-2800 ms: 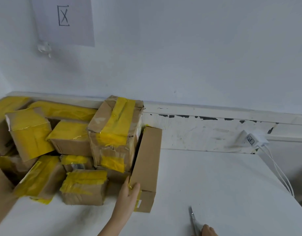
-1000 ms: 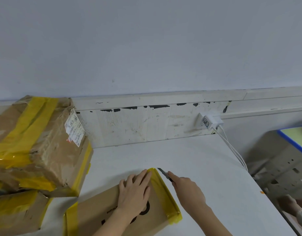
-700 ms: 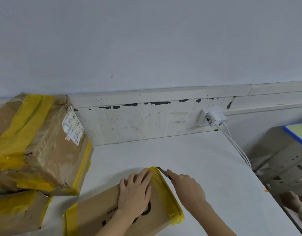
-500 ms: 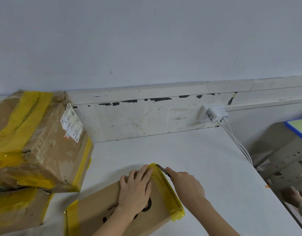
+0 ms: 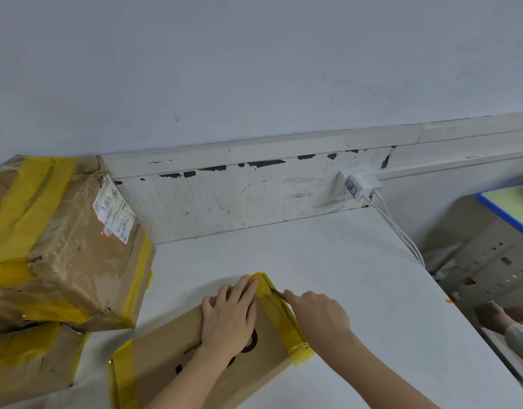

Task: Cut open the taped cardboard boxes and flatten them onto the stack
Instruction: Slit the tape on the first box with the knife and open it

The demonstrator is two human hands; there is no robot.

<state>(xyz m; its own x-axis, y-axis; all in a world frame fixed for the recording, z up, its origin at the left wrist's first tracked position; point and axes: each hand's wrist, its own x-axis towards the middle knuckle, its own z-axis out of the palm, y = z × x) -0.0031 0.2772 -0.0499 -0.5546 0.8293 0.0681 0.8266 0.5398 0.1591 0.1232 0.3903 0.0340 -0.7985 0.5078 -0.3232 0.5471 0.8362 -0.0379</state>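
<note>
The flat brown cardboard box [image 5: 207, 358] lies on the white bench [image 5: 357, 290]. The left hand [image 5: 229, 317] presses it with straight fingers; the right hand [image 5: 317, 312] grips a small blade [image 5: 278, 293] at the yellow tape [image 5: 280, 314] on the box's right end. A slip could cut the nearby left fingers.

A white table [image 5: 357, 284] fills the lower middle of the view, its far edge pushed up against a scuffed white board [image 5: 224, 199] with black chips along the top. Above the board rises a plain pale wall [image 5: 254, 60]. At the board's right end sits a white charger [image 5: 361, 185] plugged in — two white cables [image 5: 399, 231] run from it down over the table's right edge. Further right, beyond the table, stands a grey metal frame [image 5: 490, 261] with holes in it, topped by a green surface [image 5: 514, 202] with a blue edge — only its corner is visible.
</note>
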